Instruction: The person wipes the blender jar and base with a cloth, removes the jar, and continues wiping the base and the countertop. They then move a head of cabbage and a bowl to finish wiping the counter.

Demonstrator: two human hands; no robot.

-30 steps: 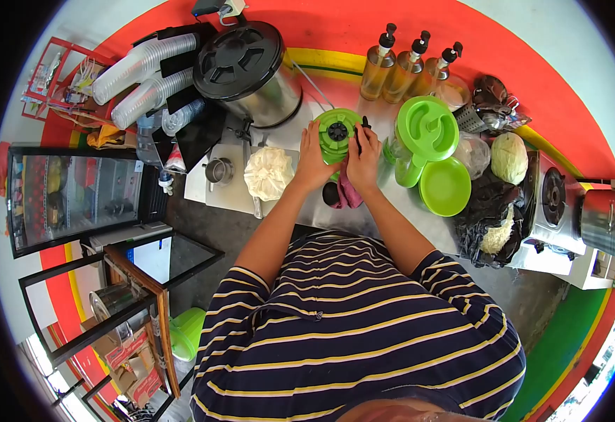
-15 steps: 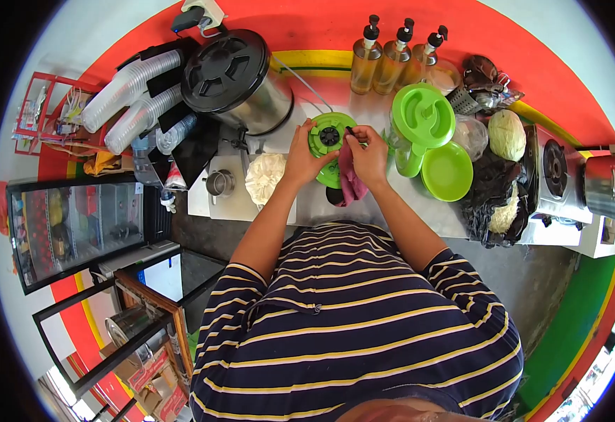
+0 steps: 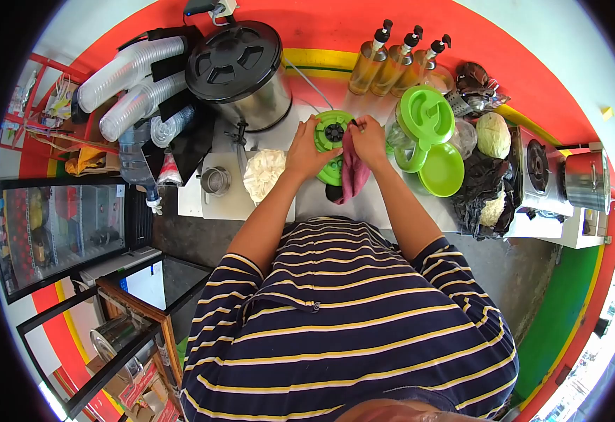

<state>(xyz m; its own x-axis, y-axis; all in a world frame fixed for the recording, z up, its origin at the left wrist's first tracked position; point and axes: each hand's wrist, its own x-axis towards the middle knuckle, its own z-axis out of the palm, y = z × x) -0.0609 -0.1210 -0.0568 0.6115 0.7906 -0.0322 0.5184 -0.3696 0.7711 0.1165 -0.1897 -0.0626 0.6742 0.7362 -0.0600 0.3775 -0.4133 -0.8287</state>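
Note:
A green blender base [image 3: 330,132] with a black hub on top stands on the metal counter [image 3: 385,204]. My left hand [image 3: 309,151] grips its left side. Pinched in the fingers of my right hand [image 3: 369,143] is a maroon cloth [image 3: 353,172], which hangs down along the base's right side. Right of my right hand are a green-lidded blender jug [image 3: 425,118] and a green bowl [image 3: 441,170]. To the left of my left hand lies a cream cloth bundle [image 3: 264,176].
A steel dispenser [image 3: 254,105] stands at the back left, near stacked plastic cups [image 3: 131,74] and a metal cup [image 3: 215,181]. Pump bottles [image 3: 395,69] line the back wall. On the right are a cabbage [image 3: 493,136], a black bag [image 3: 472,190], a stove [image 3: 543,172] and a pot [image 3: 586,179].
My right hand has come away from the base's upper right side and lifted the maroon cloth beside it. My left hand stays on the base. The camera view has shifted slightly.

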